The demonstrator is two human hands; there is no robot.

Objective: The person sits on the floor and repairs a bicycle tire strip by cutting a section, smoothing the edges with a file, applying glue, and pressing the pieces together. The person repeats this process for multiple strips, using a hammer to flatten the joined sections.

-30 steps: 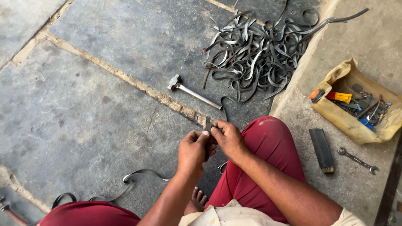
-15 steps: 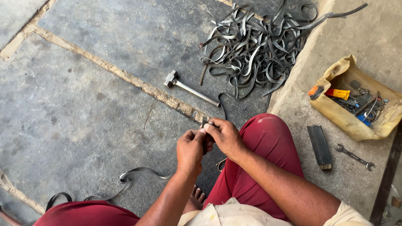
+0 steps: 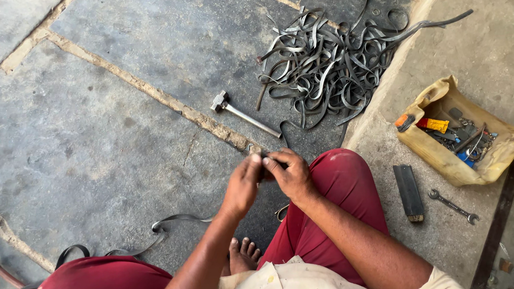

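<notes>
**Two hands pinching a small dark piece over a stone floor**

A person in red trousers is sitting on a floor of grey stone slabs [image 3: 101, 139], with both hands meeting in front of the raised right knee. The left hand [image 3: 243, 186] and the right hand [image 3: 291, 175] are touching at the fingertips, the fingers of each curling inward and pressing together around a small dark piece [image 3: 266, 160] that is showing only as a sliver between them. Its exact shape is too hidden by the fingers to tell.

Just beyond the hands, a metal hammer [image 3: 243, 113] is lying on the stone, its head pointing away to the left. Farther out, a tangled heap of dark metal strips [image 3: 330, 63] is spreading across the slab near a raised concrete ledge [image 3: 496, 43]. On that ledge, a yellowish bag [image 3: 433, 144] is sitting open with small tools and bits inside. Near it, a dark flat block [image 3: 409, 192] and a spanner [image 3: 453, 206] are lying side by side but apart. More dark strips [image 3: 171, 223] are curling on the floor beside the left leg, and bare toes [image 3: 244, 251] are showing between the knees.
</notes>
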